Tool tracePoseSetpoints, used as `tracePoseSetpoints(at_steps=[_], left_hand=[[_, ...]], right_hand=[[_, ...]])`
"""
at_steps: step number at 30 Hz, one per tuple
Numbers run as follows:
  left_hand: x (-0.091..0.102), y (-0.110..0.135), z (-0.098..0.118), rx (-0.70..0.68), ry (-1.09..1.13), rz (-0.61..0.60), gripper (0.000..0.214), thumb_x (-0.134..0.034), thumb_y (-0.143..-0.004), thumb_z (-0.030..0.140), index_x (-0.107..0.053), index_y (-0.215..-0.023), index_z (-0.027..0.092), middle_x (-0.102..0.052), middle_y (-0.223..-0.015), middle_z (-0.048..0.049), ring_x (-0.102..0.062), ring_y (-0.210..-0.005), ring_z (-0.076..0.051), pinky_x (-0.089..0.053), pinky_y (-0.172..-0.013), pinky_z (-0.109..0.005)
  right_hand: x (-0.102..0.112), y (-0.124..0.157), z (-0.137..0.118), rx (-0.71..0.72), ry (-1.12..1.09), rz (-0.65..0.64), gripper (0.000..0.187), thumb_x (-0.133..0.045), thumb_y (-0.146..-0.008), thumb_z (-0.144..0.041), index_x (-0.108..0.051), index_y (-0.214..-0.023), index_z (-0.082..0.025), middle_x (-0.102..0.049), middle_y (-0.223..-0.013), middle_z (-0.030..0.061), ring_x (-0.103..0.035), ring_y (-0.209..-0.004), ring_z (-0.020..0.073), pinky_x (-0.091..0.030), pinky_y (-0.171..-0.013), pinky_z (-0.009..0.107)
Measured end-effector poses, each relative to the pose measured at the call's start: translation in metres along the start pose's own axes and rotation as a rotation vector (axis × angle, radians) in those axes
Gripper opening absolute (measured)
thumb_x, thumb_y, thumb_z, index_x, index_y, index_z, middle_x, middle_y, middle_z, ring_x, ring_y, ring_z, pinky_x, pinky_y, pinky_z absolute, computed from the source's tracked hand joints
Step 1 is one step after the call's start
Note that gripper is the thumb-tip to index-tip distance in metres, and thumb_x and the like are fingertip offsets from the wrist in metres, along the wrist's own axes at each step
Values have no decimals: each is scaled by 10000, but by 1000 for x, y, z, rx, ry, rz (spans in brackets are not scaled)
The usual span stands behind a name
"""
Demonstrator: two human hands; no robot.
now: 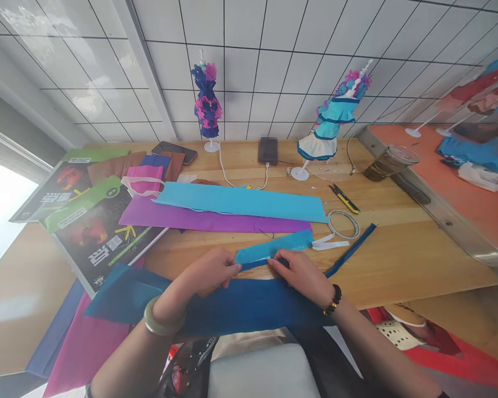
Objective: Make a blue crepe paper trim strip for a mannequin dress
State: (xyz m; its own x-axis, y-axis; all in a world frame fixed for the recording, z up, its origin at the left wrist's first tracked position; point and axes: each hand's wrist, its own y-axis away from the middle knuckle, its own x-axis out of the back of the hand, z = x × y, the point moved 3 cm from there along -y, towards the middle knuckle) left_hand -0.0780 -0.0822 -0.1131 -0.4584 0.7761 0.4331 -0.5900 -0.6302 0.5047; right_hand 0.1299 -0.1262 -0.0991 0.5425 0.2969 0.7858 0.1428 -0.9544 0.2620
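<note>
My left hand (209, 272) and my right hand (301, 273) rest at the near edge of the wooden table (406, 249), fingers curled and pinching a narrow dark blue paper strip (351, 251) where it meets a small light blue crepe piece (274, 246). Below the hands a wide dark blue crepe sheet (240, 307) hangs over the table edge toward my lap. The strip runs off to the right past my right hand.
Long cyan sheet (240, 202) and purple sheet (207, 221) lie beyond. Tape roll (343, 224), yellow cutter (344, 199), phone (268, 150), plastic cup (390, 163), two dressed mini mannequins (207, 105) (332, 124) stand behind. Paper packs (103, 226) lie at left.
</note>
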Motion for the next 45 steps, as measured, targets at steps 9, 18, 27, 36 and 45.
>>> tracePoseSetpoints(at_steps=[9, 18, 27, 36, 45], left_hand=[[-5, -3, -5, 56, -9, 25, 410, -416, -781, 511, -433, -530, 188, -515, -452, 11, -431, -413, -119, -320, -459, -242], [-4, -2, -4, 61, -17, 35, 403, -411, -788, 501, -413, -533, 189, -506, -458, 15, -422, -413, -112, -314, -453, -242], [-5, -3, -2, 134, -24, 58, 387, -424, -763, 486, -395, -513, 192, -476, -424, 21, -376, -353, -99, -289, -407, -241], [-5, -4, -2, 134, -17, 58, 344, -418, -758, 442, -391, -521, 194, -486, -422, 31, -380, -331, -95, -281, -378, -224], [-6, -5, -3, 114, -33, 75, 357, -417, -760, 428, -393, -496, 190, -465, -404, 26, -389, -348, -98, -290, -387, -216]], right_hand=[[0, -3, 6, -136, -147, -46, 324, -418, -857, -475, -501, -678, -217, -465, -359, -61, -516, -390, 143, -349, -477, 255], [-1, -2, 8, -144, -232, -36, 296, -423, -860, -463, -485, -698, -223, -475, -349, -68, -511, -362, 138, -372, -445, 240], [-4, -3, 8, -167, -174, -4, 268, -432, -861, -438, -479, -712, -221, -446, -352, -76, -520, -346, 139, -370, -442, 247], [-4, -2, 9, -162, -173, 13, 259, -435, -866, -410, -463, -696, -218, -427, -345, -87, -516, -336, 125, -367, -442, 235], [-6, -5, 10, -180, -185, 1, 274, -434, -863, -419, -445, -678, -217, -451, -378, -81, -513, -330, 116, -364, -422, 231]])
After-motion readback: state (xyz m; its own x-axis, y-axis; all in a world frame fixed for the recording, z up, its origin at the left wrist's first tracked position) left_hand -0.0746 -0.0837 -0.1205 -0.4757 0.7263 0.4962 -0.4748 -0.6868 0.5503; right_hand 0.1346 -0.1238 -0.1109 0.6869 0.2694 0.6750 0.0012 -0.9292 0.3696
